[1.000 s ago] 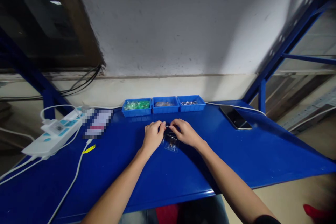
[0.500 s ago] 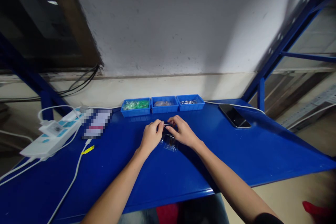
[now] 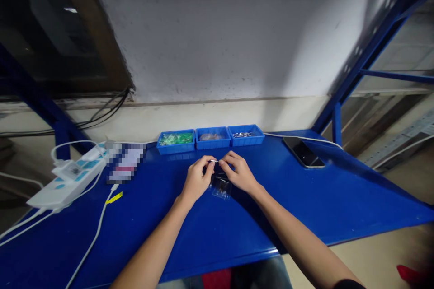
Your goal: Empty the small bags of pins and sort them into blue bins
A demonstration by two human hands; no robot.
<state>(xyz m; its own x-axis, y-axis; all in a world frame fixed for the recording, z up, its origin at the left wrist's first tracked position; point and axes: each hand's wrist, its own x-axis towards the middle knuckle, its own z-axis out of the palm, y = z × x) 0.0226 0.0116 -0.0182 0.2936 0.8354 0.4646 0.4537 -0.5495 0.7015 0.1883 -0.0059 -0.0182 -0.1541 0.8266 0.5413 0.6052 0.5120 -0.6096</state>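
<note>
My left hand [image 3: 197, 179] pinches a thin, shiny, metal-looking piece [image 3: 214, 160] between thumb and forefinger. My right hand [image 3: 240, 173] is closed at the other end of that same piece, fingertips on it. The two hands nearly meet above the table, and the piece is too small to name its kind. Just below them a small clear plastic bag [image 3: 222, 188] with dark contents lies on the table, its far part hidden by my fingers and shadow.
Three blue bins line the back: one with green-and-clear packets [image 3: 176, 138], one with brownish items [image 3: 210, 137], one with shiny metal pieces [image 3: 244, 134]. A phone [image 3: 303, 151] lies right. A white power strip [image 3: 68, 180] and cables are left on the blue table [image 3: 135, 226].
My right fingers have closed in toward my left fingertips, and the piece between them now shows brighter and shorter. The view has shifted slightly.
</note>
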